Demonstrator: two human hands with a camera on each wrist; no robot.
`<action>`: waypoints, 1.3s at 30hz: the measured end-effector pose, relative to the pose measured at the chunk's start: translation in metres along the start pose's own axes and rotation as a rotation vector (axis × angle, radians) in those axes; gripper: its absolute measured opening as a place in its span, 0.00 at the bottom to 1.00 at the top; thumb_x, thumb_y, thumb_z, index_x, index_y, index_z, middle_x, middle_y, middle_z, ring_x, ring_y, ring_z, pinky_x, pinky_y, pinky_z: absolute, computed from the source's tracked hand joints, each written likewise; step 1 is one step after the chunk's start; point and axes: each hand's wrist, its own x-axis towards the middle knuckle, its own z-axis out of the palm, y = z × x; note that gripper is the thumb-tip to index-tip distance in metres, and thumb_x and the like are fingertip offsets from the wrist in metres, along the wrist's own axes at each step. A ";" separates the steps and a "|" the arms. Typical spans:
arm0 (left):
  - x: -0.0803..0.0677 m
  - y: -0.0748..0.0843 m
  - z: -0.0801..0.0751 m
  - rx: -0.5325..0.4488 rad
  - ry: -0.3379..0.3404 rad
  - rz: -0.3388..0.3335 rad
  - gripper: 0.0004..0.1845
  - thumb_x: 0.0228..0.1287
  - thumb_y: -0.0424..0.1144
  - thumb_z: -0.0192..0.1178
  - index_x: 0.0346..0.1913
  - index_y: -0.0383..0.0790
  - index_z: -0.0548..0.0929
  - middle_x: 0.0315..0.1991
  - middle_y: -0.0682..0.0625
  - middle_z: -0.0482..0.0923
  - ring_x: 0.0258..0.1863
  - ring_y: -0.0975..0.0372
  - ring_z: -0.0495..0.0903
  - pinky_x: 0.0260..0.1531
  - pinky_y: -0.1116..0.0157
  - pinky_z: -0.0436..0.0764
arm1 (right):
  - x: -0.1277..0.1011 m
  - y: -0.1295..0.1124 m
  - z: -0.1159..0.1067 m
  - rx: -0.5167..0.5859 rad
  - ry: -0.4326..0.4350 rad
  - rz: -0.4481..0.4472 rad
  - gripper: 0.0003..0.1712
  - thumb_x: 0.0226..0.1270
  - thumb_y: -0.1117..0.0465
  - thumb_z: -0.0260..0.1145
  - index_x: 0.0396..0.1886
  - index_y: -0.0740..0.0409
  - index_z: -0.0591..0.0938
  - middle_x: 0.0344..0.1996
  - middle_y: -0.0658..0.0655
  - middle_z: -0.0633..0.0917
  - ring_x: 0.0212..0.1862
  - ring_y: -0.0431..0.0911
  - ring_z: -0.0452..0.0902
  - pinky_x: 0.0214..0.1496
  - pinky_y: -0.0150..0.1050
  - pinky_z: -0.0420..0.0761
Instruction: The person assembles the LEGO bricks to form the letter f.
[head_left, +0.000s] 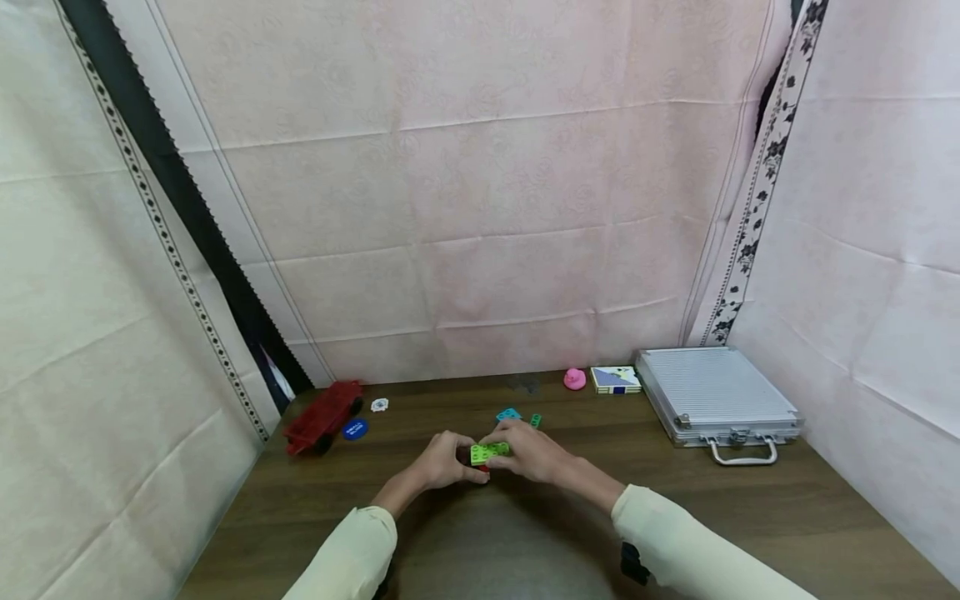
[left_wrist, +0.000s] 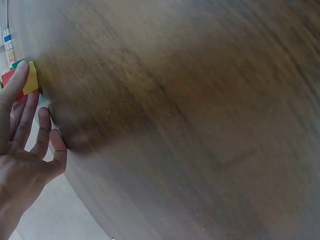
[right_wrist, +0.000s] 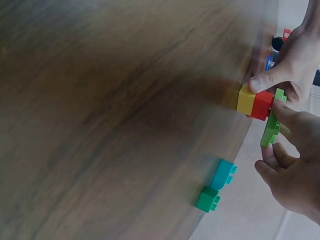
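Observation:
At the middle of the table both hands meet over a small stack of toy building bricks. My left hand (head_left: 442,461) pinches the lower bricks between thumb and fingers. These are a yellow brick (right_wrist: 245,101) and a red brick (right_wrist: 262,105) joined to it. My right hand (head_left: 528,452) grips a long lime green brick (head_left: 487,452) by one end, with its thumb on the studs. In the right wrist view, the lime green brick lies against the red brick's top and juts out past it. Whether it is fully pressed on, I cannot tell.
Just beyond the hands lie a teal brick (right_wrist: 223,172) and a green brick (right_wrist: 208,200). To the left are a red toy car (head_left: 326,417), a blue disc (head_left: 356,429) and a white cutout (head_left: 379,405). Far right hold a pink duck (head_left: 575,379), a small box (head_left: 616,380) and a silver case (head_left: 720,396).

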 end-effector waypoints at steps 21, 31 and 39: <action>0.000 0.000 -0.001 -0.009 -0.009 0.013 0.11 0.59 0.40 0.79 0.40 0.42 0.88 0.28 0.55 0.83 0.26 0.64 0.78 0.27 0.67 0.78 | 0.001 -0.004 0.005 -0.151 0.003 0.005 0.20 0.75 0.50 0.68 0.62 0.50 0.86 0.51 0.52 0.83 0.52 0.43 0.76 0.47 0.34 0.82; -0.001 -0.002 -0.002 -0.003 -0.011 0.021 0.11 0.59 0.40 0.79 0.42 0.42 0.88 0.29 0.55 0.83 0.27 0.64 0.79 0.27 0.67 0.78 | 0.003 -0.005 0.003 -0.162 -0.022 0.021 0.20 0.74 0.49 0.69 0.62 0.48 0.87 0.52 0.51 0.83 0.53 0.42 0.77 0.49 0.36 0.82; 0.000 -0.003 -0.001 -0.013 -0.024 0.001 0.15 0.60 0.40 0.78 0.46 0.40 0.88 0.34 0.54 0.84 0.32 0.63 0.81 0.31 0.65 0.81 | 0.002 0.002 -0.009 -0.040 0.022 0.059 0.24 0.74 0.48 0.70 0.63 0.54 0.85 0.56 0.52 0.85 0.61 0.48 0.77 0.57 0.45 0.82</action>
